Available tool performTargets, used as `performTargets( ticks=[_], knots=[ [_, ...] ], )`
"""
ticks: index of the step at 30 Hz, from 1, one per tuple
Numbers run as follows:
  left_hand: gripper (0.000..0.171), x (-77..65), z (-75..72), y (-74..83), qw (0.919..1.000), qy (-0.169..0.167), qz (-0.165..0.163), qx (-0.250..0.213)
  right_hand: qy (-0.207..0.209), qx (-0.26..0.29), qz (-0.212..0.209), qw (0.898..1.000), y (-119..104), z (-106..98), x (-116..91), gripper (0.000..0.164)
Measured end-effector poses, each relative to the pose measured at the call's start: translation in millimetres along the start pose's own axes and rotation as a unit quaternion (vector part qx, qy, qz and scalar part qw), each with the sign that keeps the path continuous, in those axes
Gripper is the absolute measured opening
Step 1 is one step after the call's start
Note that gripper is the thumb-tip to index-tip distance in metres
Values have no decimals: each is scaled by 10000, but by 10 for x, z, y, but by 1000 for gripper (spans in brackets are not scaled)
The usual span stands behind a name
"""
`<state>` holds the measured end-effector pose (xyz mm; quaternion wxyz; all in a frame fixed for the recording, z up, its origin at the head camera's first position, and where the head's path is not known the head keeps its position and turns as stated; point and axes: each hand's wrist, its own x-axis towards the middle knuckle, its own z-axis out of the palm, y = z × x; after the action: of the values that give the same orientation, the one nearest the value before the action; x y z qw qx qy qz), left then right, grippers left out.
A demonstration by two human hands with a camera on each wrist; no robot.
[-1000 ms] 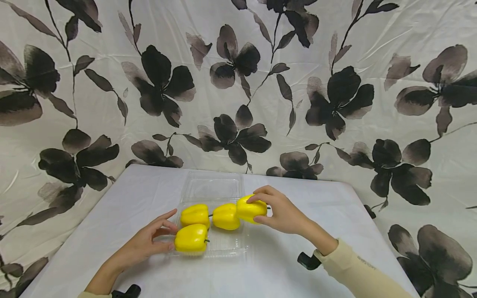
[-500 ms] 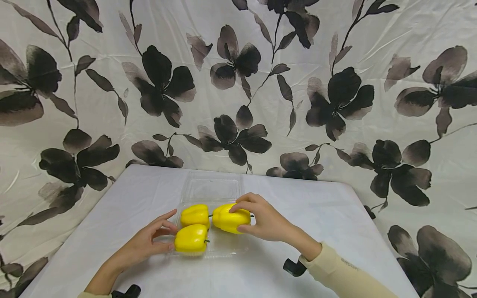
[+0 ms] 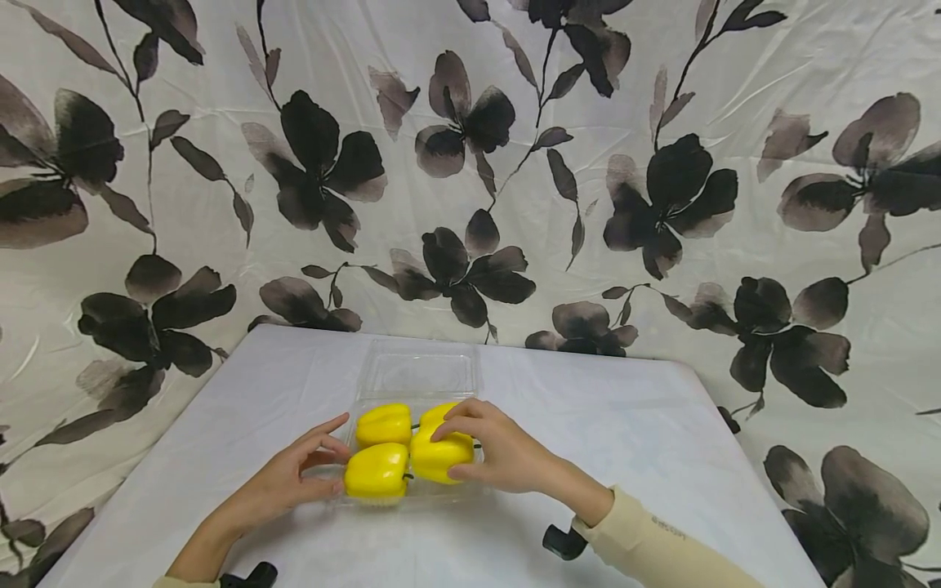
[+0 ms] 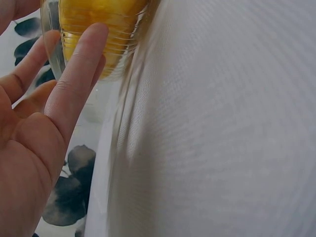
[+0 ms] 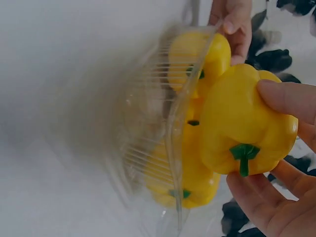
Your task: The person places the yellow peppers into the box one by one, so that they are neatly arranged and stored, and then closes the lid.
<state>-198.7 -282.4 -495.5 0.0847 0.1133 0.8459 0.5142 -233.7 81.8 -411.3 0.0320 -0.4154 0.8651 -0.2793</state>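
A yellow bell pepper [image 3: 441, 457] is in my right hand [image 3: 507, 453], thumb and fingers around its sides. In the right wrist view this bell pepper [image 5: 247, 118] is above the rim of a clear plastic clamshell container [image 5: 170, 143], green stem toward the camera. Three more yellow bell peppers lie inside: one front left [image 3: 376, 471], one back left [image 3: 384, 425], one back right [image 3: 436, 415], partly hidden by my right hand. My left hand [image 3: 294, 474] is at the container's left end. Its fairly straight fingers [image 4: 74, 84] touch the ribbed wall.
The container's clear lid [image 3: 419, 371] lies folded back behind it. A white cloth [image 3: 603, 425] covers the table, and a floral curtain [image 3: 470, 163] hangs directly behind. Black wrist mounts [image 3: 564, 542] sit on both forearms.
My right hand has carried its bell pepper left and toward the front, from beyond the container's right side to over its front right part. My left hand has stayed put.
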Motion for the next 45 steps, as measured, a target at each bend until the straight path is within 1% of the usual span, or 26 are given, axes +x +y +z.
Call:
performTargets(
  ticks=[6, 10, 15, 21, 30, 40, 45],
  knots=[
    [41, -5, -1, 9, 10000, 7, -5, 24, -77, 42, 70, 9999, 26, 73, -7, 40],
    [41, -7, -2, 7, 10000, 4, 32, 42, -110, -40, 78, 9999, 59, 118, -13, 40],
    [42, -3, -1, 13, 10000, 9, 25, 45, -117, -112, 4, 9999, 100, 162, -16, 41],
    [42, -3, 1, 19, 10000, 25, 33, 40, -38, -138, -127, 9998, 121, 197, -34, 40],
    [42, -8, 3, 16, 9999, 11, 94, 67, 58, -191, -151, 9997, 152, 249, -36, 41],
    [41, -8, 7, 14, 9999, -1, 80, 60, -130, -296, 1, 9995, 161, 252, -34, 41],
    [41, -13, 6, 17, 10000, -3, 83, 35, -114, -336, -3, 9994, 172, 282, -24, 41]
  ],
)
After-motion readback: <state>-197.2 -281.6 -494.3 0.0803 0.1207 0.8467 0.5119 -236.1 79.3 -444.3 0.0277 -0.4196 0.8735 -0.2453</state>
